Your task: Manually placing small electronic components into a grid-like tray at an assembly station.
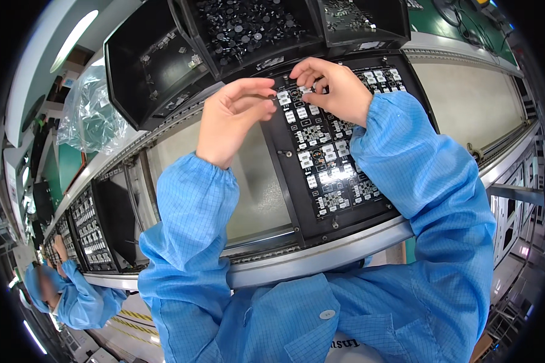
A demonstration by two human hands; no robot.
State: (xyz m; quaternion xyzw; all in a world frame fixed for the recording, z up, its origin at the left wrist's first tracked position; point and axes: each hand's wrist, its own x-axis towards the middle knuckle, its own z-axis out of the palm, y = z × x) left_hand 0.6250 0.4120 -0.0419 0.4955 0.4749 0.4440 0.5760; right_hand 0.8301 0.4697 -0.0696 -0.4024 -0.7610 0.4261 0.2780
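Over the upper left corner of a black carrier tray (297, 212) with printed circuit boards (327, 163), both my hands hover close together. Between the thumb and fingers of my left hand (236, 112) shows a small dark component (272, 95), too tiny to name. My right hand (339, 91) is above the boards, its fingers half curled and the thumb apart from the index finger; nothing shows in it. White square parts and small chips sit on the boards. My right hand and sleeve hide part of the upper rows.
Behind the tray stand black bins: one with loose parts (157, 66), one with many dark round components (248, 30), one with small metallic pieces (357, 21). A conveyor rail (321, 247) runs along the front. Clear plastic bag (94, 112) lies left; a co-worker (82, 296) works farther left.
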